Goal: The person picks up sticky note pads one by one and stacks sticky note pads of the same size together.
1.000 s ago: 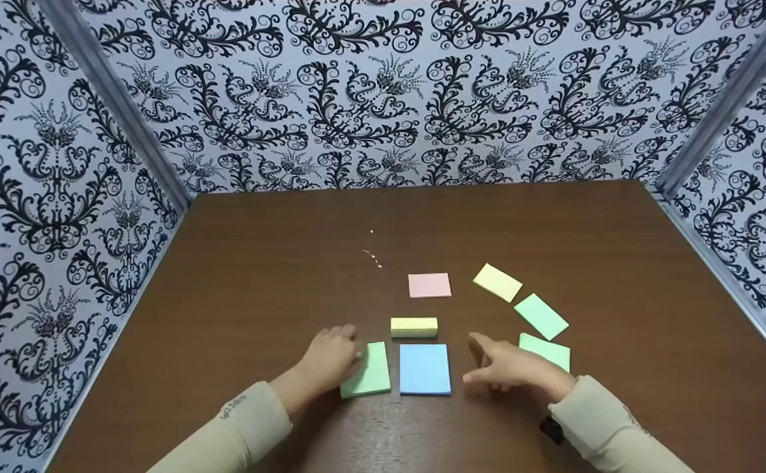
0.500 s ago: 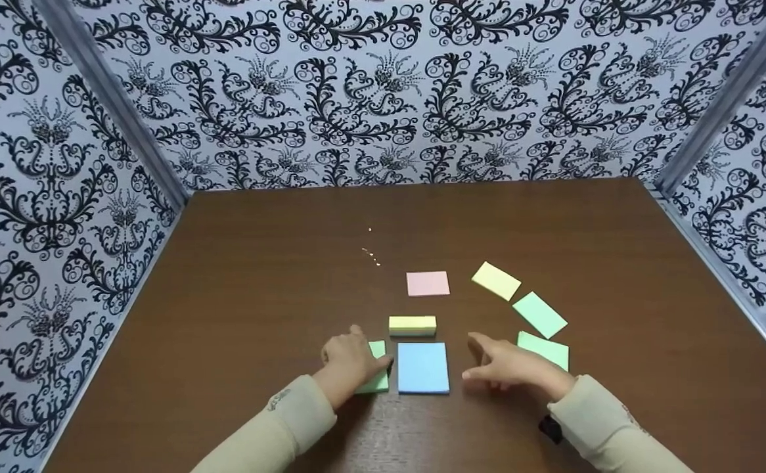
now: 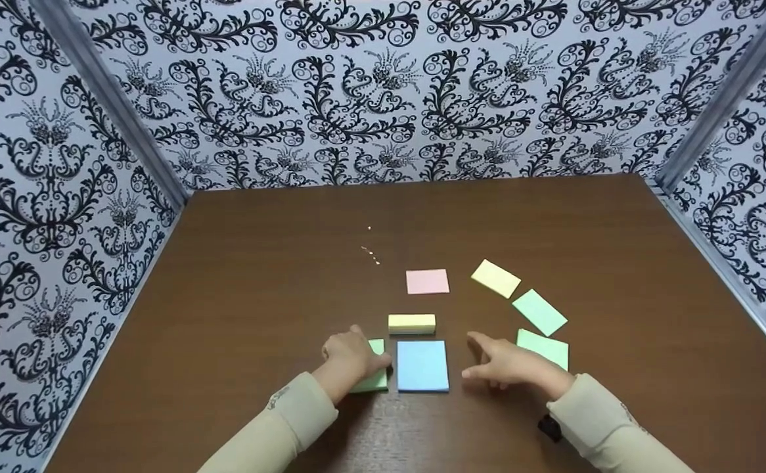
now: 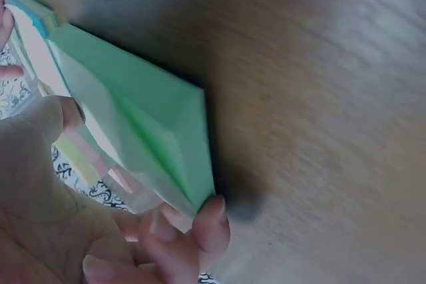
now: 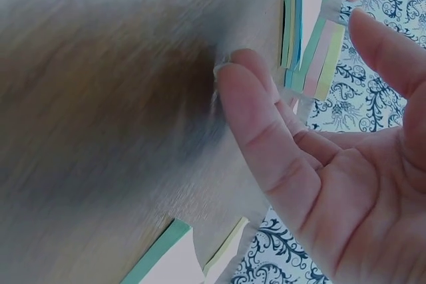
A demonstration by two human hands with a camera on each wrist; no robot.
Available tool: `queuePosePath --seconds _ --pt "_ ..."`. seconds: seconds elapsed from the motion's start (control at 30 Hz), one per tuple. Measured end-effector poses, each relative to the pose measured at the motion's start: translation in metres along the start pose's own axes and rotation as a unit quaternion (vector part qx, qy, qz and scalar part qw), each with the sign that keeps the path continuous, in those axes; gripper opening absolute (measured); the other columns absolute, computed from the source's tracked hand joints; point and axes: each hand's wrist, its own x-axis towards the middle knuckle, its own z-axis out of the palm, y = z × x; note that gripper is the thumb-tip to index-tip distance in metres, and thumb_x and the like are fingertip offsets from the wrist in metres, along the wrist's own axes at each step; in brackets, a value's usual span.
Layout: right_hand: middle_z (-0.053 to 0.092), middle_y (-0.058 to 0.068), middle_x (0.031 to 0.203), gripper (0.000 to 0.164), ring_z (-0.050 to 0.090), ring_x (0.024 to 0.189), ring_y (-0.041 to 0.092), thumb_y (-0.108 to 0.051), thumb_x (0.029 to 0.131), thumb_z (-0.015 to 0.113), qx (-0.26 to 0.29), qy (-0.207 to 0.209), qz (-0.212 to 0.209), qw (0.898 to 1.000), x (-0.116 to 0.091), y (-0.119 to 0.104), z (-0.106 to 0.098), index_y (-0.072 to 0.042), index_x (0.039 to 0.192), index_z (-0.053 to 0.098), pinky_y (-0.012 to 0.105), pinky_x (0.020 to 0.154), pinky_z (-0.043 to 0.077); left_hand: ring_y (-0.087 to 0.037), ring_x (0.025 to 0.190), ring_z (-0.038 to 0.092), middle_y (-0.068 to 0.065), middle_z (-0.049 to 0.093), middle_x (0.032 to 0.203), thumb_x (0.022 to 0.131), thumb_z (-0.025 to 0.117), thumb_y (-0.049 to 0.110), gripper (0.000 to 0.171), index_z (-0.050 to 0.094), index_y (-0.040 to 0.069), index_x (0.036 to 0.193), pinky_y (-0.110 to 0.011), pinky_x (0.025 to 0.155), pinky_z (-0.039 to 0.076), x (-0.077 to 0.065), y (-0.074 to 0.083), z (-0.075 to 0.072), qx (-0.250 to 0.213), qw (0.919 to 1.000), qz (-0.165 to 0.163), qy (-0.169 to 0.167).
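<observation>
My left hand [image 3: 349, 355] holds a light green sticky note pad [image 3: 374, 383] by its opposite edges. The left wrist view shows the thumb at one edge of this pad [image 4: 146, 94] and curled fingertips at the other; the pad lies at or very near the tabletop. Just to its right, a square blue sticky note pad [image 3: 422, 366] lies flat. My right hand [image 3: 506, 363] rests beside the blue pad, apart from it, with index finger and thumb spread. Nothing is between the fingers of that hand [image 5: 346, 184].
A thick yellow-topped sticky note block [image 3: 412, 324] sits behind the blue pad. Farther back lie a pink pad [image 3: 428, 282] and a yellow pad [image 3: 496, 278]. Two green pads, a narrow one [image 3: 539, 312] and a wider one [image 3: 544, 348], lie by the right hand. Patterned walls enclose the brown table [image 3: 278, 263].
The left hand has shifted right over the green pad and turned, bringing its thumb to the pad's right edge. The right hand stays in place.
</observation>
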Motion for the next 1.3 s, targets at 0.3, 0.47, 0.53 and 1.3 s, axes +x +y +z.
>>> queuePosePath --seconds 0.3,0.47,0.53,1.3 --pt "0.057 0.005 0.068 0.075 0.054 0.055 0.019 -0.028 0.084 0.065 0.005 -0.002 0.000 1.000 0.001 -0.003 0.003 0.005 0.139 0.027 0.033 0.052 0.046 -0.018 0.058 0.051 -0.012 0.063 0.077 0.074 0.045 0.071 0.088 0.043 0.005 0.133 -0.030 0.050 0.037 -0.025 0.022 -0.015 -0.010 0.9987 0.050 -0.002" --pt "0.055 0.005 0.065 0.069 0.053 0.052 0.017 -0.026 0.084 0.064 0.004 -0.017 -0.024 1.000 0.004 -0.006 0.007 0.004 0.137 0.032 0.032 0.049 0.044 -0.019 0.065 0.058 -0.011 0.064 0.075 0.073 0.048 0.071 0.080 0.050 0.002 0.114 -0.030 0.060 0.045 -0.034 0.049 -0.013 0.004 0.9959 0.064 0.064" --pt "0.055 0.004 0.064 0.068 0.052 0.052 0.015 -0.026 0.085 0.063 -0.002 -0.025 -0.035 0.999 0.004 -0.006 0.009 0.003 0.137 0.032 0.031 0.051 0.044 -0.014 0.055 0.051 -0.005 0.059 0.064 0.073 0.046 0.072 0.078 0.050 0.004 0.110 -0.027 0.052 0.040 -0.034 0.057 -0.011 0.025 0.9947 0.060 0.080" --pt "0.053 0.024 0.124 0.054 0.048 0.115 0.040 -0.022 0.084 0.063 -0.117 -0.011 -0.093 0.989 0.006 -0.007 0.016 -0.004 0.132 0.046 0.053 0.092 0.037 -0.016 0.066 0.061 -0.008 0.066 0.080 0.067 0.042 0.081 0.099 0.042 0.005 0.130 -0.030 0.066 0.049 -0.038 0.052 -0.002 0.071 0.9920 0.082 0.065"
